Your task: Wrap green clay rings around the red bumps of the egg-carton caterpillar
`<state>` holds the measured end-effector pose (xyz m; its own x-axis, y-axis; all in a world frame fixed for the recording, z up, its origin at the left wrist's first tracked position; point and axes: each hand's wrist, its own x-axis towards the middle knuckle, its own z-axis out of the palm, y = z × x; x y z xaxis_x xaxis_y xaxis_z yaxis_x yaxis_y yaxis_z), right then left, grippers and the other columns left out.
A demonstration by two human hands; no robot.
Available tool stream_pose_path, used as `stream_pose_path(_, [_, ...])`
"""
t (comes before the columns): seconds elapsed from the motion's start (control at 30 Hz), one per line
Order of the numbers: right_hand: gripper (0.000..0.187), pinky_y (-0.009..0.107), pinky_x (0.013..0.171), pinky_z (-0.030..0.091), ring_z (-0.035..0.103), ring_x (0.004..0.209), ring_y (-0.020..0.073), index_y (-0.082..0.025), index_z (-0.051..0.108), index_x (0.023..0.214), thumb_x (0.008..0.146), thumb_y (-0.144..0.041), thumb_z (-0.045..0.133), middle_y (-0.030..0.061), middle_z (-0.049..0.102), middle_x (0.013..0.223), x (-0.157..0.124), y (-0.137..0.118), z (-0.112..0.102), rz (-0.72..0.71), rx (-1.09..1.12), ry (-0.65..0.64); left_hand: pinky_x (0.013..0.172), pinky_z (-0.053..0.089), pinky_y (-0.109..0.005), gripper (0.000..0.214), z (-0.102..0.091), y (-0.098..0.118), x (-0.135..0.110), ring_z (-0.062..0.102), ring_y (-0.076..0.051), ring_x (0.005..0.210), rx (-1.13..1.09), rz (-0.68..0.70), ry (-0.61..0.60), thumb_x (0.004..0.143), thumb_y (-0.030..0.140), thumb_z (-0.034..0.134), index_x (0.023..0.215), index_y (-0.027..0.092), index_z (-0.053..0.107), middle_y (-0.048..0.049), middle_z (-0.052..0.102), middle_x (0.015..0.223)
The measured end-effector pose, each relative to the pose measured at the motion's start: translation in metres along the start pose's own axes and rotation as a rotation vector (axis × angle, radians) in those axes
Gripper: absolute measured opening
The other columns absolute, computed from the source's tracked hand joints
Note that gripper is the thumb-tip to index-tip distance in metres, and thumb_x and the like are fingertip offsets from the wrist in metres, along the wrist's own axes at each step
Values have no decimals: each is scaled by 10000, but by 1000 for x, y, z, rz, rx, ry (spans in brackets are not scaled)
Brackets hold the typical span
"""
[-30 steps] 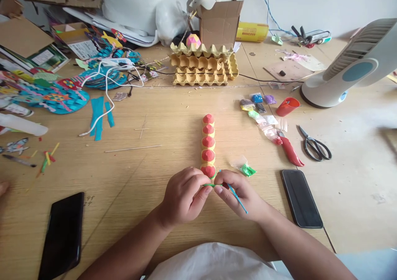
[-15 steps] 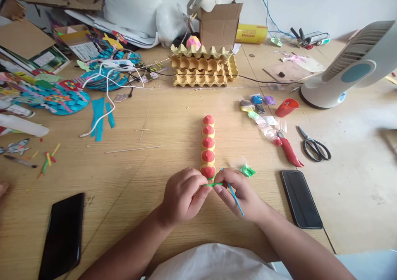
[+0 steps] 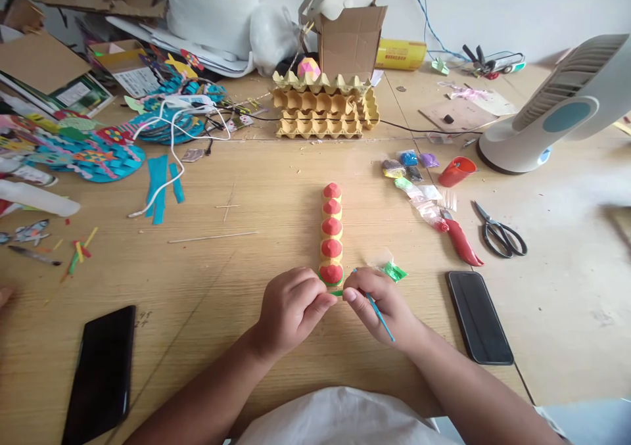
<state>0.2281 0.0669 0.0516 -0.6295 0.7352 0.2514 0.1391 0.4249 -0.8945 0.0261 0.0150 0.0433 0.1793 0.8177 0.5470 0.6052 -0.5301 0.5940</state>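
I have both hands close together just below the middle of the frame, over the table (image 3: 266, 195), with a thin green strip (image 3: 337, 293) spanning the small gap between them. My left hand (image 3: 296, 310) has its grip closed down to a pinch, thumb against curled forefinger, on the left end of the strip, so that only a short bright piece shows. My right hand (image 3: 382, 307) pinches too, thumb and forefinger meeting at the strip's right end, and that same grip carries a slim blue tool (image 3: 379, 317), which slants across my fingers and points down toward the lower right. Directly above my fingertips stands the row (image 3: 332, 228) of five red-topped cups with yellow sides, running up the centre of the frame; a green edging curves round the base of the nearest cup, close to the strip. Just right of the row lies an opened packet (image 3: 394, 272) with green stuff in it. Farther right I see a red cup (image 3: 458, 171), scissors (image 3: 500, 231) and a red handle (image 3: 463, 242), with a phone (image 3: 480, 318) below them. A second, darker phone (image 3: 101, 373) lies at lower left. Egg trays (image 3: 320, 127) stand at top centre, a white fan (image 3: 542, 113) at upper right, and a thin stick (image 3: 214, 236) rests left of the row.
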Motion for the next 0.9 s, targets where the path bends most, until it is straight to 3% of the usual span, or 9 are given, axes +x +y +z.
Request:
stream_pose_path(0.13, [311, 268, 587, 382, 446, 618, 130, -202, 551, 824, 1055, -409, 521, -18, 502, 701, 1, -4, -1, 75, 39, 14, 664, 452, -255, 99, 1, 2, 3, 576, -141, 723, -73, -51, 38, 977, 199, 641, 895, 193, 585, -12, 630, 778])
stream_pose_path(0.3, [482, 288, 599, 379, 454, 582, 133, -202, 509, 671, 1083, -444, 448, -15, 483, 603, 1, -1, -2, 42, 20, -15, 627, 430, -246, 206, -1, 1, 4, 536, -125, 643, -126, -51, 17, 1004, 237, 622, 806, 201, 576, 17, 587, 689])
stream_pose_path(0.47, [373, 281, 620, 428, 532, 643, 146, -186, 642, 836, 1049, -470, 528, 18, 614, 717, 0, -1, -1, 70, 51, -22, 623, 447, -247, 277, -2, 1, 3, 555, -127, 641, -112, -48, 18, 1021, 319, 605, 772, 199, 586, 8, 611, 683])
stream_pose_path(0.6, [250, 262, 596, 420, 510, 632, 132, -180, 665, 909, 1032, -381, 581, 11, 622, 737, 0, -2, 1, 107, 101, 8, 676, 521, -260, 188, -2, 2, 4, 652, -159, 781, -127, -76, 22, 991, 372, 652, 1049, 195, 672, -48, 723, 891])
stream_pose_path(0.7, [228, 256, 585, 416, 496, 621, 125, -182, 653, 913, 1029, -366, 587, 6, 617, 736, 1, -3, 1, 122, 160, 4, 764, 575, -267, 331, -2, 4, 6, 705, -180, 936, -138, -47, 39, 932, 275, 740, 1240, 202, 644, -84, 753, 1069])
stream_pose_path(0.8, [255, 253, 583, 426, 507, 623, 127, -183, 647, 890, 1030, -386, 581, 7, 612, 727, 1, -3, -1, 133, 181, 0, 820, 590, -260, 276, -1, 5, 7, 719, -157, 924, -158, -15, 45, 911, 117, 733, 1166, 209, 683, -58, 757, 1019])
stream_pose_path(0.9, [258, 251, 605, 462, 554, 655, 134, -181, 669, 926, 1010, -421, 623, 21, 651, 768, 2, -4, -1, 142, 209, -5, 789, 589, -238, 229, -1, 4, 7, 712, -133, 854, -172, -12, 53, 898, 68, 729, 1083, 204, 718, -35, 748, 943])
